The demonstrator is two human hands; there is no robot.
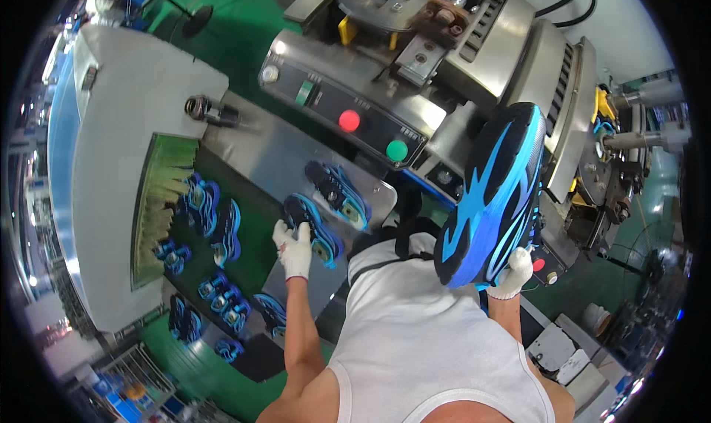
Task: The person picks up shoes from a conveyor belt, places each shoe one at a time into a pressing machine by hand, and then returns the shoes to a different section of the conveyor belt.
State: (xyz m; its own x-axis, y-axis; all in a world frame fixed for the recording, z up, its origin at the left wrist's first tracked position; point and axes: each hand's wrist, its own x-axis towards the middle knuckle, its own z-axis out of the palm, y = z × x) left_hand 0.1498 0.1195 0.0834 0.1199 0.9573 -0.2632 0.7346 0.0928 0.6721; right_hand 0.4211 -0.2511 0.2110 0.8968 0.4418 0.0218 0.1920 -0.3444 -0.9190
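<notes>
In my right hand, gloved in white, is a blue and black sports shoe, gripped near its lower end. The shoe is raised beside the machine, with its patterned sole toward me. My left hand, also in a white glove, is at the edge of a black and blue shoe on the metal shelf. Thumb and fingers there are apart; whether they touch that shoe I cannot tell. A second shoe lies just beyond it on the same shelf.
Ahead stands a metal machine with a control panel bearing red and green buttons. To the left, several similar shoes sit on a green surface by a bristled curtain under a grey housing. Another machine part juts out at right.
</notes>
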